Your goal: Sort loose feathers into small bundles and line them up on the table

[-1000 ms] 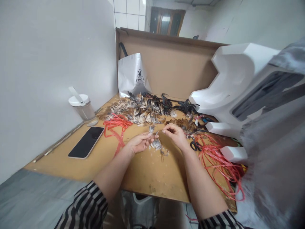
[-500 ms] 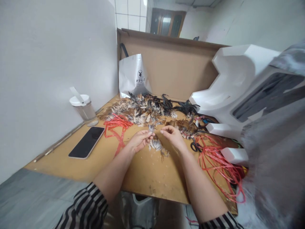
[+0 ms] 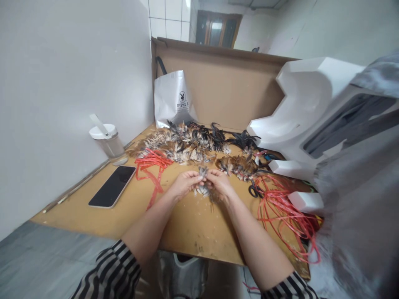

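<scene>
Between my two hands, above the middle of the table, is a small tuft of greyish feathers (image 3: 203, 170). My left hand (image 3: 186, 182) pinches it from the left, thumb and fingers together. My right hand (image 3: 219, 182) meets it from the right, its fingertips closed on the same tuft. Below them a few pale feathers (image 3: 204, 191) lie on the tabletop, partly hidden by my hands. Just beyond, a long heap of brown, cream and black feathers (image 3: 183, 145) spreads across the table, with a brown feather bundle (image 3: 237, 165) to the right.
Red plastic strips (image 3: 152, 160) lie left, and more red strips (image 3: 280, 207) hang over the right edge beside black-handled scissors (image 3: 255, 190). A phone (image 3: 112, 187) and a lidded cup (image 3: 109, 143) stand left. Behind are a silver bag (image 3: 171, 97) and white foam (image 3: 302, 95).
My right hand has moved left and closed on the feather tuft that my left hand holds. Before, its fingers were a little apart from the tuft.
</scene>
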Demonstrator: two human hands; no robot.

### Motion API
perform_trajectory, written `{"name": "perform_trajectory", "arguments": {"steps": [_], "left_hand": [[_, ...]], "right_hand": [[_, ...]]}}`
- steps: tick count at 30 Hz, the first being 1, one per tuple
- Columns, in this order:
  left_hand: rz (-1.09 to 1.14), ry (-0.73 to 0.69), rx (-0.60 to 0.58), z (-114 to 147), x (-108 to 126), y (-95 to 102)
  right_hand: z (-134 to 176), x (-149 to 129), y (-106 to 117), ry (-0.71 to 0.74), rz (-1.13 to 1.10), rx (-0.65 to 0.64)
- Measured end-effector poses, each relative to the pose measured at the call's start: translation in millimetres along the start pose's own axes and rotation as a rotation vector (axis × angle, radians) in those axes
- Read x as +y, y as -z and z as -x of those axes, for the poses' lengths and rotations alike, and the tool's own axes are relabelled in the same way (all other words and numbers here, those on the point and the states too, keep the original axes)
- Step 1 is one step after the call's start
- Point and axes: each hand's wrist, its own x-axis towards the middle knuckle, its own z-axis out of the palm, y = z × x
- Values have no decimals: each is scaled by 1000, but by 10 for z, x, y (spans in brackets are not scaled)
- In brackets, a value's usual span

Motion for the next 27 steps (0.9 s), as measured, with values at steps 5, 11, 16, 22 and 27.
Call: {"name": "perform_trajectory", "arguments": {"steps": [5, 11, 16, 22, 27], "left_hand": [[159, 33, 38, -28, -8, 38], [279, 103, 98, -59, -22, 83], [255, 135, 70, -34, 3, 53], [220, 145, 57, -28, 13, 38], [196, 127, 42, -15, 15, 20]], "right_hand": [[28, -33, -25, 37, -50, 27], [29, -10, -50, 125, -96, 46], [-7, 63, -52, 170, -24, 94], [-16, 87, -66, 172, -2, 105], [-12, 96, -69, 170, -2, 113]]}}
